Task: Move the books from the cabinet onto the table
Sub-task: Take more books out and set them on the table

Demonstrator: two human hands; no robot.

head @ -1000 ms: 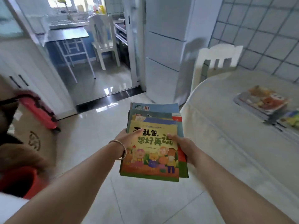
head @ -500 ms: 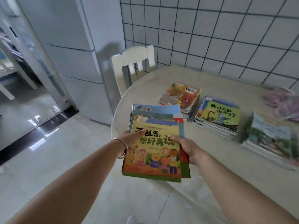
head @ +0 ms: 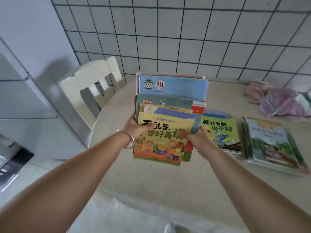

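Book stack (head: 170, 118) now over table (head: 151, 179), long axis pointing away, both hands' grip clasping it

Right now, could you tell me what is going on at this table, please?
A person holds a stack of children's books over the table, left hand and right hand gripping its sides. Two piles of books already lie to the right. The stack is not yet set down.

We read "不乱答,想好再说" on the yellow top book (head: 161, 137), partly covered by our fingers (head: 148, 127). To the right of our fingers, the green-covered book (head: 218, 132) says "我什么都做不好". A red corner tab (head: 198, 109) beyond our fingers shows a "2". Other print is too blurred.
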